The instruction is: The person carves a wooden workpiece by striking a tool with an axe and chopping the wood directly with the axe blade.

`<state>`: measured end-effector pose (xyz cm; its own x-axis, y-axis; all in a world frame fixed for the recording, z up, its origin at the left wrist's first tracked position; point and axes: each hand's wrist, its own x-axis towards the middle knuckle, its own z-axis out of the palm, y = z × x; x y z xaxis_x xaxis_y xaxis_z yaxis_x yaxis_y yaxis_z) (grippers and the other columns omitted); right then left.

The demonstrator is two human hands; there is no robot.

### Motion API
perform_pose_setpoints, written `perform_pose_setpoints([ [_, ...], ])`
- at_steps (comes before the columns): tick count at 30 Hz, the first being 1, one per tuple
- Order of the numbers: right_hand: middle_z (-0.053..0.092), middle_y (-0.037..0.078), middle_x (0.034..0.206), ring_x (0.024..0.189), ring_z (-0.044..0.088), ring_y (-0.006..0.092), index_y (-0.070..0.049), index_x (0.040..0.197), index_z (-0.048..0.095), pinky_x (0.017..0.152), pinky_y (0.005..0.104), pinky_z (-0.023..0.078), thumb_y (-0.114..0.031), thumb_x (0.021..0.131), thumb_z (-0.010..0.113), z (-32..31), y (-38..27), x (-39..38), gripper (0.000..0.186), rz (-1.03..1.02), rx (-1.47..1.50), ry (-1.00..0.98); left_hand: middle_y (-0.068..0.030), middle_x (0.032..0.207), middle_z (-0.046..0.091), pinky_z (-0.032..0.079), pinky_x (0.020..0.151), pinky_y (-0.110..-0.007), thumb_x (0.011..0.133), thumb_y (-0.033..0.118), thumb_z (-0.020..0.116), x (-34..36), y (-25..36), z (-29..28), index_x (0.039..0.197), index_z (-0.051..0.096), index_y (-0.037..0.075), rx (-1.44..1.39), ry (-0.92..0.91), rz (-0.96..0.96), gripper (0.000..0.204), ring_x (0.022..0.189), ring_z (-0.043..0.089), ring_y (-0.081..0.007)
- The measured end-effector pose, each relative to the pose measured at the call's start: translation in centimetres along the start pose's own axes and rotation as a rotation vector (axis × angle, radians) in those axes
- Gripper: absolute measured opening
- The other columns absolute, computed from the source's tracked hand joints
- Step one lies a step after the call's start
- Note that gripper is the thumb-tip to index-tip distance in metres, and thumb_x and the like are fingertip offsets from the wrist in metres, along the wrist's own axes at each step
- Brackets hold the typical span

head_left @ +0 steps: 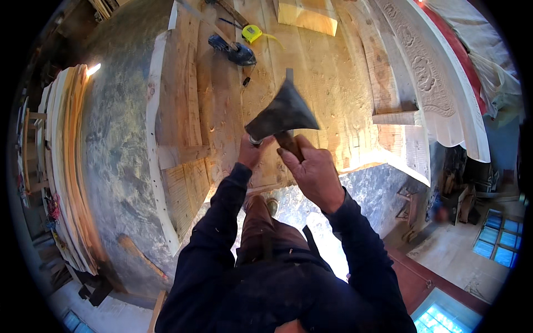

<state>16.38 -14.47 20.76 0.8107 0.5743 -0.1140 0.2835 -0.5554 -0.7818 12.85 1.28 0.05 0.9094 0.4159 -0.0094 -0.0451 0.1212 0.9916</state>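
My right hand (316, 175) fist round hatchet (283, 114) handle — my left hand (251, 151) pinching chisel (255, 140) upright near bench (333, 83) front edge.

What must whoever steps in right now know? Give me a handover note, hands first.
Right hand: gripping the hatchet by its wooden handle, head raised above the workbench.
Left hand: shut on a small tool, likely a chisel, right under the hatchet head.
Also on the bench: yellow tape measure, dark power tool, carved white panel to the right.
Done: cannot tell from this view.
Left: the strike on the chisel, apparently.
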Motion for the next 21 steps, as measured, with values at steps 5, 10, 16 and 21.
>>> perform_pose_setpoints([
  [5,0.064,0.026,0.072,0.072,0.065,0.0463,-0.002,0.102,0.06,0.064,0.0524,0.05,-0.035,0.098,0.06,1.9,4.4,-0.3,0.033,0.063,-0.298,-0.069,0.0026,0.068,0.055,0.039,0.053,-0.027,0.091,0.011,0.073,1.0,-1.5,-1.7,0.083,0.06,0.006,-0.083,-0.219,-0.287,0.017,0.059,0.05,-0.0086],
  [10,0.065,0.027,0.077,0.074,0.063,0.0484,-0.002,0.098,0.059,0.06,0.0533,0.049,-0.034,0.096,0.063,2.2,9.7,-7.1,0.033,0.245,-0.046,0.017,0.0024,0.059,0.048,0.031,0.048,-0.026,0.094,0.022,0.071,-3.9,0.2,-1.9,0.075,0.055,0.009,0.07,0.262,-0.138,0.028,0.051,0.042,-0.0079],
  [16,0.067,0.016,0.068,0.067,0.071,0.0297,0.002,0.083,0.061,0.06,0.0401,0.054,-0.025,0.095,0.061,4.3,17.6,-19.6,0.029,0.754,0.086,-0.114,0.0005,0.058,0.05,0.036,0.043,-0.028,0.096,0.024,0.07,-4.9,4.0,-3.2,0.075,0.056,0.008,-0.05,0.559,-0.147,0.03,0.046,0.044,-0.0099],
  [21,0.068,0.019,0.071,0.069,0.069,0.0384,0.003,0.082,0.063,0.068,0.0476,0.054,-0.038,0.093,0.061,7.3,26.4,-30.1,0.042,0.728,-0.132,-0.27,-0.0001,0.062,0.055,0.036,0.042,-0.025,0.098,0.015,0.068,-3.1,3.6,-3.4,0.089,0.063,0.004,-0.145,0.404,-0.058,0.015,0.047,0.045,-0.0075],
])
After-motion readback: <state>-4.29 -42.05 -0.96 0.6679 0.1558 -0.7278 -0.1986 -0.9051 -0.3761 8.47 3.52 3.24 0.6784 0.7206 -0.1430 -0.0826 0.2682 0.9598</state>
